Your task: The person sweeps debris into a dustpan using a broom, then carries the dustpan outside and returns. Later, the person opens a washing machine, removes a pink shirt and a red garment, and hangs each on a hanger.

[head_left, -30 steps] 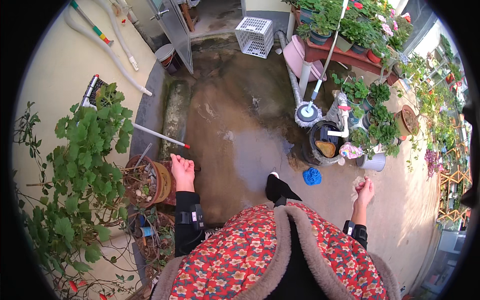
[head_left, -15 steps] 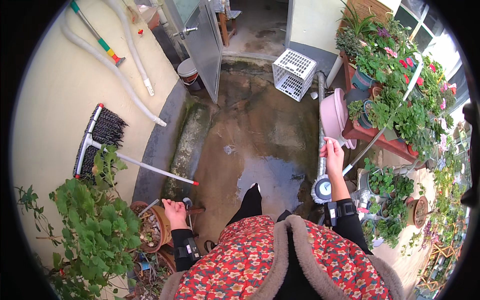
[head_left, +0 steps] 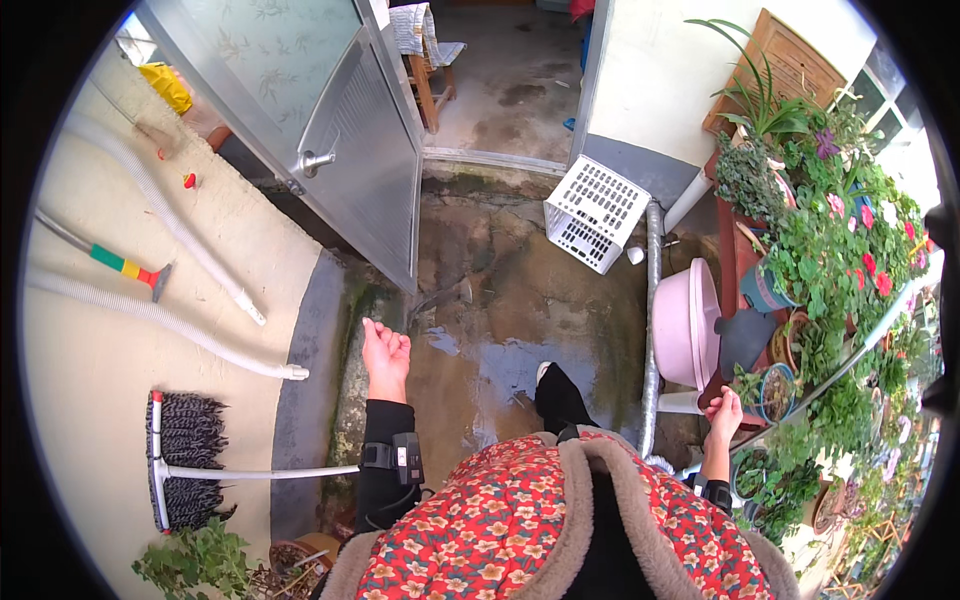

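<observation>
My left hand (head_left: 386,355) is held out ahead of me with loosely curled fingers and nothing visible in them. It is above the mossy strip at the foot of the left wall, nearest to the lower corner of a metal door (head_left: 360,150) that stands ajar. Over on the right, my right hand (head_left: 722,412) also has its fingers curled in, and I see nothing held there. Beside it are a pink plastic basin (head_left: 676,325) standing on its side and a small potted plant (head_left: 776,392).
On the wet floor (head_left: 490,290) ahead lies a white plastic crate (head_left: 598,212) near the doorway. A mop (head_left: 195,465) and ribbed hoses (head_left: 180,328) hang along the left wall. A silvery pipe (head_left: 652,330) runs down the right side, next to flowering plants (head_left: 840,260).
I have stepped closer to the doorway; the door and crate are nearer. My left hand has swung forward, and my right hand has dropped back and outward.
</observation>
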{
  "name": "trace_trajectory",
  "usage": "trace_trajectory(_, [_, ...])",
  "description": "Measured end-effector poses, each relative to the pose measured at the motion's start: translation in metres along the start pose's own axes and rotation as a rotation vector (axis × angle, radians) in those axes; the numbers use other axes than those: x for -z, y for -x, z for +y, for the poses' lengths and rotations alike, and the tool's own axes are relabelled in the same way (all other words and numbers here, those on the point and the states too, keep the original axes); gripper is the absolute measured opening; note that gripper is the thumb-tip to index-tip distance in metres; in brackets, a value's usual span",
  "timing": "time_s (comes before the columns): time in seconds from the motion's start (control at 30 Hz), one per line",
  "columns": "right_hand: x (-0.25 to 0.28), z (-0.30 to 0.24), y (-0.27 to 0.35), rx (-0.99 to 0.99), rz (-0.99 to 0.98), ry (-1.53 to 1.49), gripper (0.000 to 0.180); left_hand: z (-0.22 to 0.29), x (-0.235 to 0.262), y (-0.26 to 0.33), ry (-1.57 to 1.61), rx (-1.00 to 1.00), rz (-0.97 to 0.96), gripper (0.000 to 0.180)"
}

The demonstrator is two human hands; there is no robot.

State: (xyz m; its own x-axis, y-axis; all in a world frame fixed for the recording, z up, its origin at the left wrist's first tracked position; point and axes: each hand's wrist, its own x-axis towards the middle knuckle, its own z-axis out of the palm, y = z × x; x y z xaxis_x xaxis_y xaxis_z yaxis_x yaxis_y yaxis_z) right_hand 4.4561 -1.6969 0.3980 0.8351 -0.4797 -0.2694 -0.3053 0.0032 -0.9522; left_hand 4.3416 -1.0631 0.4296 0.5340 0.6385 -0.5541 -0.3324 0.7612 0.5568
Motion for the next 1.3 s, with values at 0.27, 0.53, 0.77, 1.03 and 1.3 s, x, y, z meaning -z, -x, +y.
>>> trace_trajectory(0.27, [-0.387, -0.139, -0.14, 0.209, -0.64, 0.027, 0.023, 0.018, -0.084, -0.119, 0.056, -0.061, 0.105, 0.037])
trace_trajectory(0.53, [-0.654, -0.235, -0.224, 0.38, -0.83, 0.015, 0.025, 0.034, -0.172, -0.289, 0.147, 0.063, 0.249, 0.041])
trace_trajectory(0.77, [-0.679, -0.21, -0.3, 0.077, -0.454, 0.194, 0.023, 0.038, -0.353, -0.48, -0.021, 0.145, 0.063, 0.039])
trace_trajectory(1.03, [-0.92, -0.218, -0.408, -0.079, -0.567, 0.212, 0.024, 0.057, -0.529, -0.685, -0.055, 0.074, 0.049, 0.04])
trace_trajectory(1.3, [-1.248, -0.353, -0.452, 0.057, -1.02, 0.09, 0.023, 0.064, -0.66, -0.804, -0.126, 0.134, 0.087, 0.038])
